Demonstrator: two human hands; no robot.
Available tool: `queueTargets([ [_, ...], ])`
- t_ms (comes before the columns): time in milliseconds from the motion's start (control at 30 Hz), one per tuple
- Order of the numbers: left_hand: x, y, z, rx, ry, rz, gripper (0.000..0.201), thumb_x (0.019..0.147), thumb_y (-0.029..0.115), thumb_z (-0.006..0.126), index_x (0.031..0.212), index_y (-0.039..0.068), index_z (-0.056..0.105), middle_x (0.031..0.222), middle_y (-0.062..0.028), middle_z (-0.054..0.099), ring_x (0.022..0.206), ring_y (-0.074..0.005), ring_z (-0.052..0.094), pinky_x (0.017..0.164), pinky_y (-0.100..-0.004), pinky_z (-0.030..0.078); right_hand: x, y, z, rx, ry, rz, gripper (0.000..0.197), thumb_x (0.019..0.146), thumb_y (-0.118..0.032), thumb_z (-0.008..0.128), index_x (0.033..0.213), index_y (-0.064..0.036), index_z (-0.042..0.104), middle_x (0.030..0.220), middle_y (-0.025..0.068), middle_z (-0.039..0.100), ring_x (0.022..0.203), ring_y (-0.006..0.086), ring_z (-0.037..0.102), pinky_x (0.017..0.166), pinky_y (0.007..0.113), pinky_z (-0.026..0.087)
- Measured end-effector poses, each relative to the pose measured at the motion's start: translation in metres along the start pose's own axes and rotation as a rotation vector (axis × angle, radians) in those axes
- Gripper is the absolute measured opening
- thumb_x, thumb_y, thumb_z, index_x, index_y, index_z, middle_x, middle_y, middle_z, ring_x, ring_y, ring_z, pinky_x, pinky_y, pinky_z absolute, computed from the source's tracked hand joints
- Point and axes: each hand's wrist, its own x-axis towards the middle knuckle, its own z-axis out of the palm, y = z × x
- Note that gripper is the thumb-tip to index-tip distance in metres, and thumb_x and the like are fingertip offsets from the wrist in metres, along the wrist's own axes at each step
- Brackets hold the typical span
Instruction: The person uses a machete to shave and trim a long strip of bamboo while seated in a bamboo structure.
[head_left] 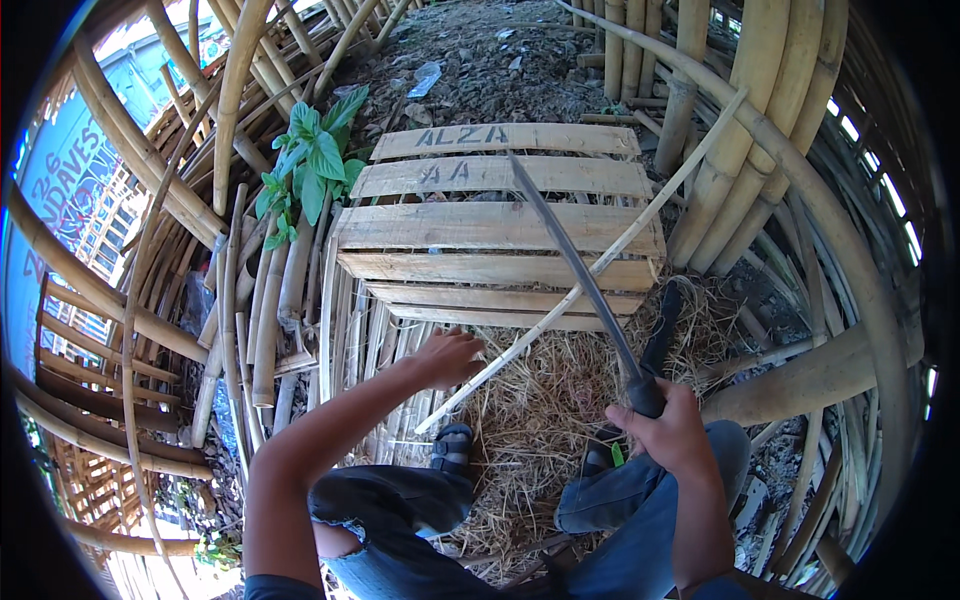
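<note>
Gripping the knife [609, 325] by its dark handle, your right hand [662, 425] is clamped tight; the long, narrow blade points forward over the slatted wooden crate [490, 226]. Your left hand [447, 360] is beside the pale bamboo strip [530, 331] slanting across; contact unclear from this angle. Strip probably light, springy, splintery; best held near its lower end. Dry, tangled straw [515, 500] below.

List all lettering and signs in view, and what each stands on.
Wooden crate, top slat: dark stencilled capitals, legible, wording not copied.
Second slat: fainter dark capitals, worn.
Blue panel, far left: dark slanted lettering, partly blocked, wording not copied.
No other text readable.
</note>
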Motion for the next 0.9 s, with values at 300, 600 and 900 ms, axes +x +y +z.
queueTargets([
  [300,0.089,0.027,0.033,-0.976,0.191,0.047,0.035,0.095,0.029,0.056,0.113,-0.001,0.058,0.098,-0.0110,0.066,0.096,-0.0195,0.061,0.087,-0.0351,0.046,0.004,-0.003,-0.012,0.145,0.060,0.110,0.026,0.077,-0.021,0.077,0.070,-0.0043,0.057,0.051,-0.0017,0.051,0.041,0.0076,0.048,0.041,0.026,0.036],
  [600,0.081,0.017,0.017,-1.339,0.308,0.076,0.020,0.093,0.013,0.059,0.101,-0.005,0.063,0.082,-0.0067,0.064,0.076,-0.0129,0.063,0.068,-0.0267,0.053,0.005,0.000,-0.013,0.224,0.065,0.045,0.024,0.078,-0.018,0.076,0.072,-0.0038,0.057,0.053,-0.0013,0.051,0.041,0.0072,0.048,0.040,0.024,0.036],
  [900,0.009,0.027,-0.065,-1.402,0.505,0.136,0.023,0.097,0.018,0.052,0.097,-0.002,0.063,0.079,-0.0028,0.060,0.068,-0.0088,0.053,0.068,-0.0254,0.045,0.005,0.004,-0.005,0.310,0.207,-0.165,0.025,0.079,-0.015,0.075,0.070,-0.0060,0.053,0.053,-0.0018,0.050,0.042,0.0069,0.047,0.040,0.024,0.037],
])
